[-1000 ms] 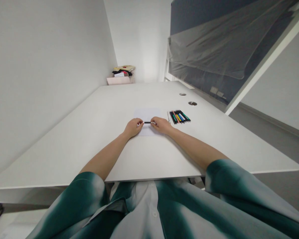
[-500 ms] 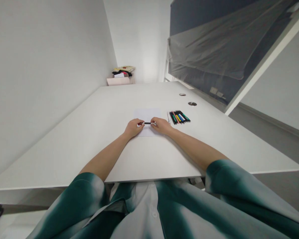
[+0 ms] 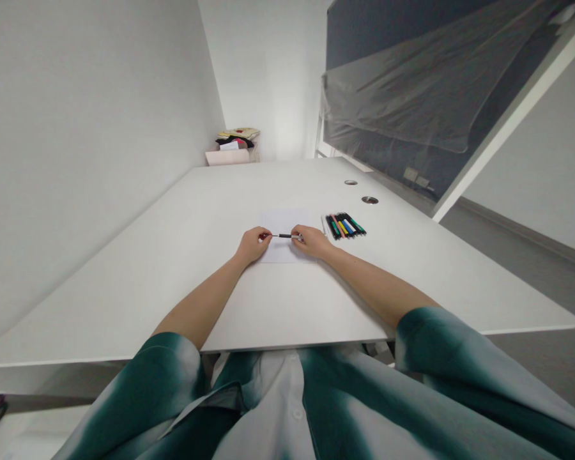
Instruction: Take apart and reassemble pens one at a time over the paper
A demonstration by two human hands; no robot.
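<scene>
A long white table (image 3: 292, 300) fills the middle of the frame, its near edge running across the lower part and its far end narrowing toward the upper centre. A sheet of white paper (image 3: 283, 254) lies flat at the centre. Just right of it sits a close row of pens (image 3: 345, 226), black, green, pink, yellow and blue. At the upper left of the tabletop, a pale pink box (image 3: 227, 157) seems to stand on the far end, though its base is hard to make out.

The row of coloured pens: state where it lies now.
In the head view, the row of coloured pens lies on the white table, just right of the right hand and on the near side of the two round fittings.
</scene>
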